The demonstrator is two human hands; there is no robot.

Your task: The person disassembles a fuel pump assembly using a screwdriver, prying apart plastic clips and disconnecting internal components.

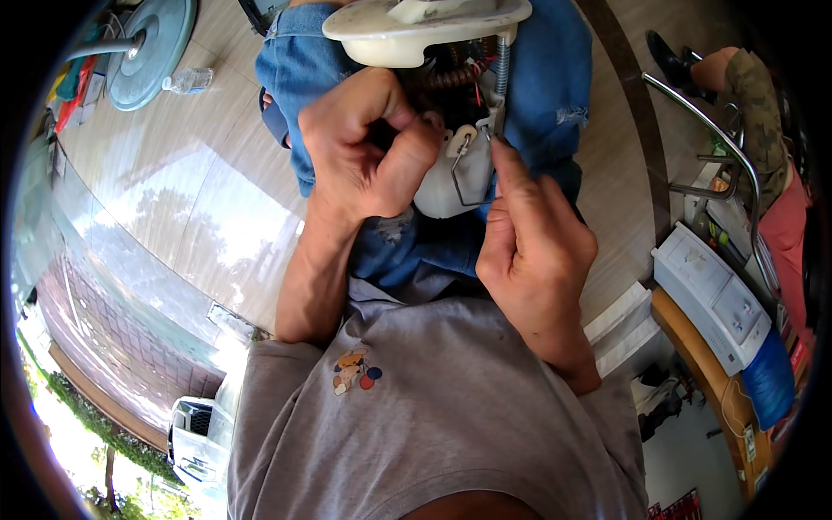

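The white plastic housing (440,192) sat in the person's lap, over the blue jeans (549,61), a bent metal wire (453,176) along its face. At its far end was a round cream flange (381,49), with a spring (502,71) between them on the right.

The left hand (368,152) had thumb and forefinger drawn together at the housing's left side; what they gripped, if anything, I couldn't tell. The right hand (539,236) stretched its forefinger to the housing's far right edge, its other fingers curled by the wire's near end; whether they pinched it was hidden.

To my eye, the step was close work around the wire's mount, and the next move called for a steady left hold and light pressure from the right.

The thighs hemmed the housing in. Beyond, floor (238,143) lay open leftward, toward a clear bottle (189,81); on the right, a metal rail (735,149) stood well apart.
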